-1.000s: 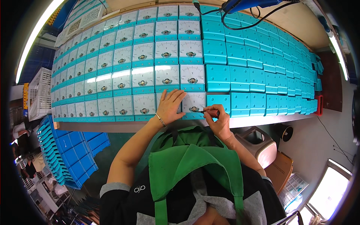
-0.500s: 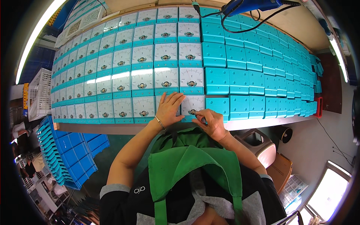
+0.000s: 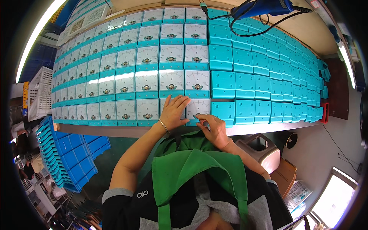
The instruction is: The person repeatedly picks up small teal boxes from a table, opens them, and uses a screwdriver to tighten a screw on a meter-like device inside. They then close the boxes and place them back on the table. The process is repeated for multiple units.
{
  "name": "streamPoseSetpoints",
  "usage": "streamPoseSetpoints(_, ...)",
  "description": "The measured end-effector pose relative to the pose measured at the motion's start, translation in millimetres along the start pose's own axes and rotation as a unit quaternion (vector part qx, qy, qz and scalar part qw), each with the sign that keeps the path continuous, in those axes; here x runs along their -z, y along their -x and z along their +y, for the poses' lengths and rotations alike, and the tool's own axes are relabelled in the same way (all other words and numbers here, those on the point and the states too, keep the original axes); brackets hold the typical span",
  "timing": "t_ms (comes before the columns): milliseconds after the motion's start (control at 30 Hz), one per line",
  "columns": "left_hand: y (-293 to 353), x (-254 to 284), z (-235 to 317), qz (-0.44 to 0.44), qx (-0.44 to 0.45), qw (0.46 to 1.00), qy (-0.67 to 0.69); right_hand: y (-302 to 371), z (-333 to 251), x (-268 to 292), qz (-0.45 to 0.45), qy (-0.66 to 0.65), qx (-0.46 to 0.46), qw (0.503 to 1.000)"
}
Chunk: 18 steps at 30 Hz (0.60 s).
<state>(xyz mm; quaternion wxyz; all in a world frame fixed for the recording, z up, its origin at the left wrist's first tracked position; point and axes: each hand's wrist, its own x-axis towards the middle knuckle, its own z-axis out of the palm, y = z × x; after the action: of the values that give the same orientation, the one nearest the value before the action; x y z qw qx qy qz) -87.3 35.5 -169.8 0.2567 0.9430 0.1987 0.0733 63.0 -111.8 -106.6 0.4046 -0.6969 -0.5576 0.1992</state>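
Observation:
My left hand (image 3: 175, 112) lies flat with fingers stretched over a white-faced panel meter in the nearest row, its edge against the neighbouring meter (image 3: 198, 107). That meter has a white scale, a turquoise lower strip and a small dark mechanism low on its face. My right hand (image 3: 214, 129) is closed in a pinch at this mechanism. A slim tool (image 3: 206, 124) shows partly between its fingers; its kind is hidden by the hand. Right beside it stands a turquoise housing (image 3: 222, 112).
Several rows of similar meters (image 3: 124, 84) fill the bench's left side, and turquoise housings (image 3: 260, 82) its right. A blue power tool (image 3: 262, 7) with a black cable hangs over the far edge. Blue bins (image 3: 74, 153) stand lower left, a beige stool (image 3: 262, 151) lower right.
My right hand has shifted slightly at the meter's mechanism, with the slim tool turned in its fingers. My left hand stays on the meters. The view has moved a little.

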Motion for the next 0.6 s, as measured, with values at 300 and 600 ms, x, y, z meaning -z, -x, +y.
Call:
streamPoseSetpoints(300, -0.3, 2.7, 0.3, -0.002, 0.001, 1.000, -0.003, -13.6, 10.1, 3.8, 0.012, -0.014, 0.054, 0.998)
streamPoseSetpoints(600, -0.4, 3.3, -0.3, 0.002, 0.002, 1.000, 0.002, -2.1, 9.4, -5.7, 0.088, 0.047, 0.054, 0.994)
